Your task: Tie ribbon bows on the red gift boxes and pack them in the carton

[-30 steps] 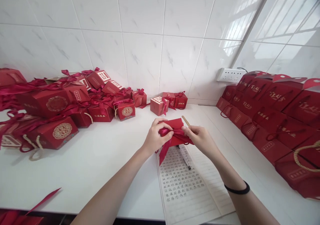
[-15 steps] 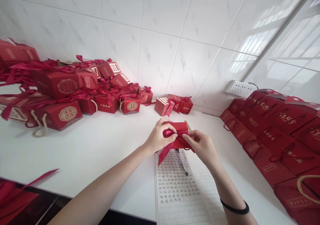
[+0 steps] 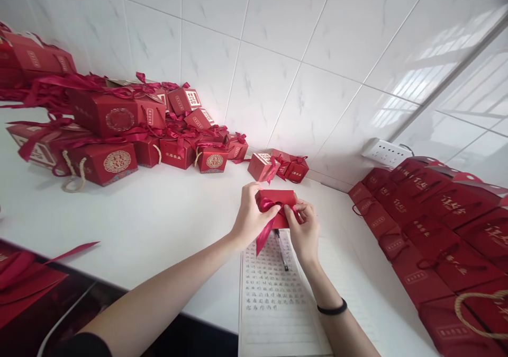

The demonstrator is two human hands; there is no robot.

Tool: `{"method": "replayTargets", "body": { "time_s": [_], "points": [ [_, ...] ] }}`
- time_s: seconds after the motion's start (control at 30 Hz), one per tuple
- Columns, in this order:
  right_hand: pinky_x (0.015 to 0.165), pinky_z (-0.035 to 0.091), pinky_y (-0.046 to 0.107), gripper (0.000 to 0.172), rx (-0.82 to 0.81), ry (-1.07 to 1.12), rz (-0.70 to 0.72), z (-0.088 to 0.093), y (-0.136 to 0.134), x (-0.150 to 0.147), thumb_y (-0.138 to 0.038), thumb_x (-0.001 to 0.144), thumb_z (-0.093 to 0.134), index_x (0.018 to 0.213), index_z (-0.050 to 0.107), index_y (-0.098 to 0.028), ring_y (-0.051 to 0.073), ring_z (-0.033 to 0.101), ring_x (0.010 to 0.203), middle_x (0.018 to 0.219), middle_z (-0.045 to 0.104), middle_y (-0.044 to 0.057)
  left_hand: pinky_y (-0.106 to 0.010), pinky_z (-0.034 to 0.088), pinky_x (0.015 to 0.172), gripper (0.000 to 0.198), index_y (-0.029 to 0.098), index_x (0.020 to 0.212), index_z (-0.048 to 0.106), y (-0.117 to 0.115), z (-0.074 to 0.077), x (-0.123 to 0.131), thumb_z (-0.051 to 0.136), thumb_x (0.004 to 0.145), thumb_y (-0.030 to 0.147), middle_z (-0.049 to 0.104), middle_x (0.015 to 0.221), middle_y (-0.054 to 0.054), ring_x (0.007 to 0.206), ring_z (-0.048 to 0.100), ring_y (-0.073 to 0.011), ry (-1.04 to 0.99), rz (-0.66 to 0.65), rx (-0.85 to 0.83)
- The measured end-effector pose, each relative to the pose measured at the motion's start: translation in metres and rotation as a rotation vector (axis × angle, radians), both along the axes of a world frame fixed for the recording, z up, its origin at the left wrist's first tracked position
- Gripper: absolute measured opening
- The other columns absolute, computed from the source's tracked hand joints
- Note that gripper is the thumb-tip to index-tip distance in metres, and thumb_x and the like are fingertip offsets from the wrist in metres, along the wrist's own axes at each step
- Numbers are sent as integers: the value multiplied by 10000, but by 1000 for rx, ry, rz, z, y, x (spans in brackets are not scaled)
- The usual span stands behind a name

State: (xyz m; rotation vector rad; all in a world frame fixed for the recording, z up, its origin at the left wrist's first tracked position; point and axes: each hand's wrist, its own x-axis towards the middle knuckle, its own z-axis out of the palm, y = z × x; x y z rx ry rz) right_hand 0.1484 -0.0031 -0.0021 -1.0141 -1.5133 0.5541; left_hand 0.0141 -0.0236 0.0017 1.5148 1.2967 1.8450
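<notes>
Between my two hands is a small red gift box (image 3: 283,195), above the top of an open notebook. A dark pink satin ribbon (image 3: 265,235) lies across its front, one tail hanging down over the page. My left hand (image 3: 254,208) wraps the box's left side, its thumb pressing the ribbon near the middle. From the right, my right hand (image 3: 304,222) pinches the ribbon by the knot, thumb and fingers together. Part of the ribbon and the far side of the box are hidden behind my fingers.
The notebook (image 3: 264,325) has handwritten rows, with a pen (image 3: 282,253) lying on it. Ribboned red boxes (image 3: 119,163) are piled at the left. Stacked red boxes (image 3: 420,230) line the right, beside a white power strip (image 3: 384,152). Red material (image 3: 27,283) sits below the table's front edge.
The view has turned and shifted slightly. My right hand has rotated more upright and drawn closer to my left at the ribbon's middle. Both hands still hold the box and ribbon.
</notes>
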Motion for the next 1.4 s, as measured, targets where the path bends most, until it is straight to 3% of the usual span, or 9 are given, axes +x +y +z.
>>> {"method": "replayTargets", "body": {
  "time_s": [0.2,0.43,0.67,0.8,0.87,0.97,1.2,1.4],
  "points": [
    [782,517,377,252,68,-3,-50,0,-4,-5,-428,804,612,750,546,-191,215,557,947,921,545,70,-375,426,990,92,203,870,469,-11,-1,13,542,851,255,438,1124,-73,1212,438,-199,-144,97,-93],
    [764,502,368,238,49,15,-68,4,-7,-8,-422,785,616,734,546,-200,227,543,993,933,535,64,-383,440,950,70,189,847,531,-6,4,11,535,865,257,482,1027,-65,1026,515,-183,-165,200,-139],
    [731,499,346,229,19,31,-5,8,-15,-11,-393,764,648,685,553,-200,195,551,865,884,530,48,-331,482,846,63,185,829,526,-3,8,2,515,872,230,509,967,-57,922,551,-163,-84,250,-119],
    [858,479,387,264,-60,132,50,9,-15,-10,-424,752,663,665,555,-199,244,537,1058,1025,549,82,-274,488,759,69,192,825,505,0,4,-6,498,879,235,552,900,-39,858,568,-147,37,215,-26],
    [951,436,415,294,-117,207,77,10,-13,-8,-449,734,675,659,542,-198,278,463,1211,1199,528,108,-270,482,747,91,193,832,508,0,2,-7,489,887,263,580,876,-33,817,573,-143,54,197,-37],
    [1000,409,439,354,-236,336,150,11,-8,-5,-488,678,714,632,516,-198,297,450,1253,1352,478,106,-277,467,745,137,191,833,521,-1,3,-4,487,889,311,609,834,-26,767,573,-145,28,189,-93],
    [1017,407,419,351,-356,536,297,12,-1,-2,-419,627,786,574,518,-199,288,471,1251,1323,540,68,-244,440,656,180,186,824,538,0,7,0,483,885,346,602,740,-3,673,556,-133,-143,158,-173],
    [932,468,374,342,-383,617,333,14,-1,-1,-385,607,808,539,528,-200,274,514,1203,1235,609,60,-253,435,717,150,190,826,509,-2,9,1,448,900,305,613,795,-13,754,576,-143,-178,148,-202]
  ]
}}
